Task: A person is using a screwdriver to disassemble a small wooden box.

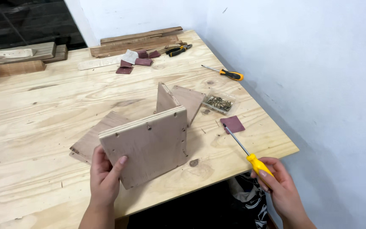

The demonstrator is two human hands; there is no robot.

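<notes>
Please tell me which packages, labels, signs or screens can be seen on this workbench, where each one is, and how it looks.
Clear plastic box: the only package, on the workbench right of the plywood assembly that the left hand holds; shallow, rectangular, transparent, with brass-coloured screws inside.
No labels, signs or screens are visible.

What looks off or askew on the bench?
Little stands out. The plywood box is tilted, propped by the left hand. The right hand holds a yellow screwdriver off the table edge. Sandpaper scraps lie scattered at the back.
</notes>
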